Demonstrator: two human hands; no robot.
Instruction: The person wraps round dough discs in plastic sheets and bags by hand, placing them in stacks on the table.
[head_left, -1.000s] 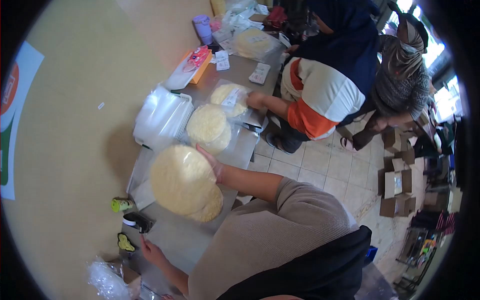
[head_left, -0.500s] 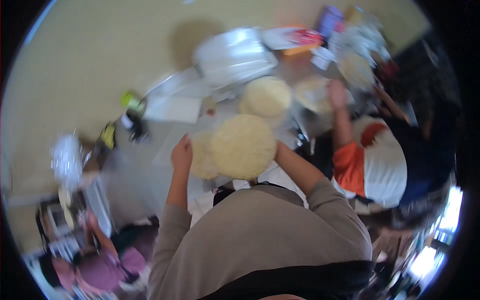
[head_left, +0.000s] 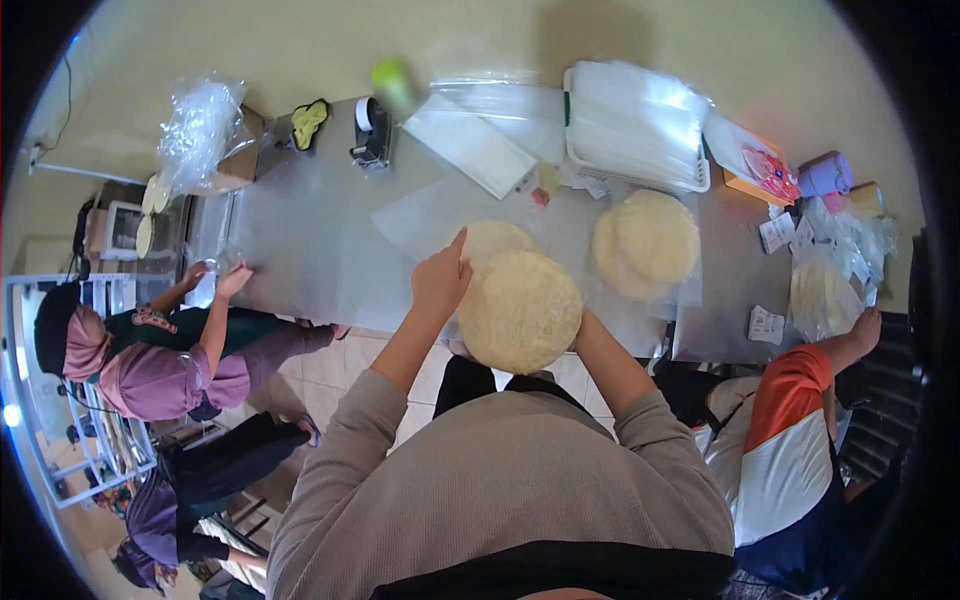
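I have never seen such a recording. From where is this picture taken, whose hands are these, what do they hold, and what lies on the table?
There is no machine here: a person works with bare hands, and a camera on that person's head looks forward and down. The right hand is mostly hidden behind a large pale round piece and seems to support it. The left hand, index finger extended, is by the edge of a second pale piece partly behind it. On the metal table lie more pale round pieces on clear plastic, and a white basket with clear plastic sheets.
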